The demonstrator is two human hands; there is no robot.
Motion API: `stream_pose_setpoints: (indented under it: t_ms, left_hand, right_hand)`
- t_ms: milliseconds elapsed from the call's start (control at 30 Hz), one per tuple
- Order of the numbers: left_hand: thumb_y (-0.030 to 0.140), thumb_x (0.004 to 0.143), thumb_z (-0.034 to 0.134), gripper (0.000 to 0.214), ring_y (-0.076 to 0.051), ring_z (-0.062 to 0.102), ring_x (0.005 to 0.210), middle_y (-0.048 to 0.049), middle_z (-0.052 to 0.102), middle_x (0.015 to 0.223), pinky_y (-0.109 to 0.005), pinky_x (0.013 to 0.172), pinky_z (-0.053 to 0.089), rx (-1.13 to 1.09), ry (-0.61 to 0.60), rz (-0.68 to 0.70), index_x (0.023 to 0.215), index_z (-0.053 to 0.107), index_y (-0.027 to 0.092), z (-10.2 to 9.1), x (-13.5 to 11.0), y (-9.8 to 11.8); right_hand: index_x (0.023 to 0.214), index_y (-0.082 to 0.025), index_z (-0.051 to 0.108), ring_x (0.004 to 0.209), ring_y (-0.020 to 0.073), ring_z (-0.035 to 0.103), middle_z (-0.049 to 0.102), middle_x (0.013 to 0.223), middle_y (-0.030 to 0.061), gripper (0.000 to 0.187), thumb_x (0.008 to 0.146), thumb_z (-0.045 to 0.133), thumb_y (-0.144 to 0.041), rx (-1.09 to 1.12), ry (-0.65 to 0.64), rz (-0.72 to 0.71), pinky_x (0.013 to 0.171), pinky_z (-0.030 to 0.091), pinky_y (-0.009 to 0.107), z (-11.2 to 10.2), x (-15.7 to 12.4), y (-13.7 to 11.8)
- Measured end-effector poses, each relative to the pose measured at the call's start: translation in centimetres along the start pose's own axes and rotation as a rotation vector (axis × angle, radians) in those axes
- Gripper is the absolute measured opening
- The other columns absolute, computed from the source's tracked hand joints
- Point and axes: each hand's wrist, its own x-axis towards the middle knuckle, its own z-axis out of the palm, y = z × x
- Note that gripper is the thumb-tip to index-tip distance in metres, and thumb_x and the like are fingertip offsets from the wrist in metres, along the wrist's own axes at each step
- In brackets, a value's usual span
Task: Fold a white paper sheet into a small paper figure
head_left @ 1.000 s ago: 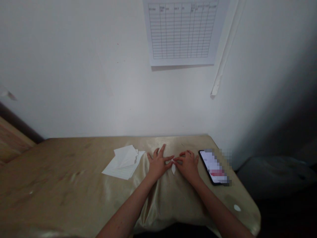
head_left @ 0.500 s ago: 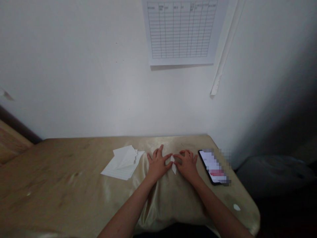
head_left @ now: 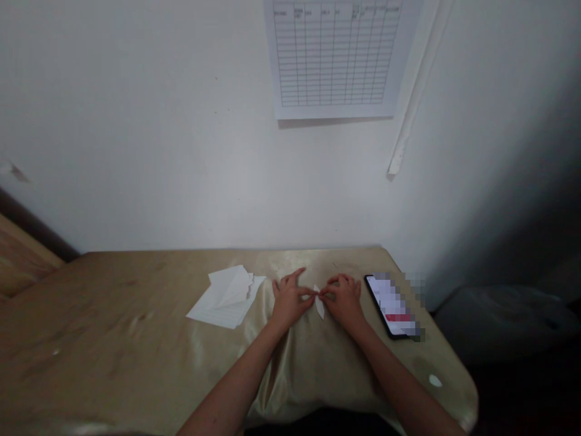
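Note:
A small, narrow piece of white paper [head_left: 320, 309], pointed at its near end, lies between my hands on the cloth-covered table. My left hand [head_left: 289, 298] pinches its left side between thumb and index finger, with the other fingers spread away. From the other side my right hand [head_left: 344, 299] pinches it too, its thumb and index finger meeting the left fingertips. The fingertips hide the middle of the paper. Left of my left hand lie several white paper sheets [head_left: 215, 314], overlapping, some with torn edges.
A phone [head_left: 391, 309] with a lit screen lies right of my right hand. A white paper scrap [head_left: 435, 381] rests near the table's right corner. The shiny tan cloth [head_left: 136, 339] is creased. A printed chart [head_left: 333, 66] hangs on the white wall behind.
My fingertips have closed together on the small paper; before, thumbs and index fingers were farther apart along its edges. The view has shifted slightly.

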Motion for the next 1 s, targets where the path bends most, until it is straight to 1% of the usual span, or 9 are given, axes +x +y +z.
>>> stream_pose_setpoints:
  t_ms: [100, 167, 300, 367, 467, 633, 733, 867, 1000]
  left_hand:
    - [0.041, 0.086, 0.073, 0.014, -0.035, 0.038, 0.143, 0.0053, 0.04, 0.162, -0.073, 0.12, 0.009, -0.002, -0.006, -0.018, 0.097, 0.081, 0.044, 0.05, 0.1, 0.1]
    - [0.042, 0.086, 0.074, 0.015, -0.035, 0.038, 0.142, 0.0061, 0.039, 0.163, -0.073, 0.119, 0.009, 0.004, -0.017, -0.031, 0.098, 0.081, 0.045, 0.03, 0.14, 0.14]
    - [0.043, 0.085, 0.075, 0.02, -0.038, 0.036, 0.144, 0.0063, 0.036, 0.165, -0.077, 0.117, 0.007, 0.048, -0.016, -0.033, 0.104, 0.079, 0.048, -0.01, 0.06, 0.16]
    - [0.043, 0.085, 0.075, 0.026, -0.039, 0.034, 0.145, 0.0059, 0.035, 0.166, -0.079, 0.116, 0.005, 0.071, -0.012, -0.021, 0.11, 0.076, 0.05, 0.02, 0.03, 0.13]
    - [0.044, 0.085, 0.074, 0.034, -0.041, 0.031, 0.148, 0.0043, 0.031, 0.167, -0.08, 0.115, 0.002, 0.087, -0.02, -0.011, 0.118, 0.073, 0.051, 0.11, 0.11, -0.02]
    - [0.046, 0.085, 0.074, 0.041, -0.042, 0.025, 0.151, 0.0033, 0.023, 0.17, -0.08, 0.114, 0.002, 0.099, -0.038, -0.01, 0.124, 0.068, 0.052, 0.33, 0.37, -0.39]
    - [0.046, 0.085, 0.074, 0.043, -0.043, 0.025, 0.151, 0.0032, 0.022, 0.171, -0.079, 0.115, 0.001, 0.114, -0.04, -0.015, 0.127, 0.067, 0.053, 0.51, 0.36, -0.5]
    - [0.047, 0.086, 0.072, 0.048, -0.043, 0.026, 0.15, -0.0006, 0.023, 0.17, -0.079, 0.115, 0.001, 0.134, -0.033, -0.004, 0.133, 0.063, 0.05, 0.79, 0.32, -0.61]
    - [0.045, 0.086, 0.071, 0.063, -0.041, 0.025, 0.152, -0.0087, 0.02, 0.17, -0.079, 0.115, 0.005, 0.144, -0.025, -0.001, 0.146, 0.051, 0.045, 0.88, 0.38, -0.71]
  right_hand:
    - [0.09, -0.036, 0.081, 0.133, 0.0318, 0.042, 0.066, 0.124, 0.0051, 0.008, 0.086, 0.074, -0.037, 0.017, 0.0, 0.025, 0.118, 0.015, 0.06, 0.32, 0.15, 0.34]
    - [0.091, -0.038, 0.081, 0.134, 0.0327, 0.041, 0.065, 0.126, 0.0051, 0.009, 0.087, 0.073, -0.04, 0.021, -0.009, 0.049, 0.118, 0.014, 0.063, 0.49, 0.24, 0.5]
    - [0.101, -0.039, 0.08, 0.143, 0.0361, 0.031, 0.059, 0.141, 0.0051, 0.016, 0.089, 0.069, -0.042, 0.009, -0.062, 0.062, 0.117, 0.007, 0.07, 0.47, 0.25, 0.47]
    - [0.106, -0.039, 0.079, 0.147, 0.0366, 0.026, 0.053, 0.149, 0.0045, 0.02, 0.09, 0.068, -0.043, -0.002, -0.082, 0.064, 0.117, 0.005, 0.071, 0.38, 0.18, 0.36]
    - [0.108, -0.04, 0.078, 0.15, 0.0366, 0.022, 0.048, 0.154, 0.0032, 0.021, 0.091, 0.066, -0.043, -0.021, -0.095, 0.076, 0.117, 0.005, 0.072, 0.3, 0.08, 0.26]
    - [0.119, -0.048, 0.071, 0.152, 0.0371, 0.02, 0.041, 0.16, 0.0028, 0.028, 0.093, 0.064, -0.043, -0.064, -0.104, 0.064, 0.115, 0.007, 0.075, 0.39, 0.0, 0.28]
    - [0.125, -0.051, 0.067, 0.153, 0.0378, 0.019, 0.039, 0.161, 0.0027, 0.032, 0.095, 0.063, -0.042, -0.093, -0.112, 0.052, 0.114, 0.007, 0.077, 0.46, -0.11, 0.28]
    - [0.125, -0.05, 0.067, 0.152, 0.0375, 0.019, 0.038, 0.161, 0.0032, 0.032, 0.095, 0.062, -0.041, -0.108, -0.1, 0.035, 0.114, 0.008, 0.076, 0.52, -0.33, 0.17]
    - [0.123, -0.044, 0.07, 0.15, 0.0342, 0.024, 0.043, 0.156, 0.0057, 0.03, 0.093, 0.064, -0.039, -0.108, -0.054, 0.038, 0.117, 0.01, 0.072, 0.5, -0.36, 0.09]
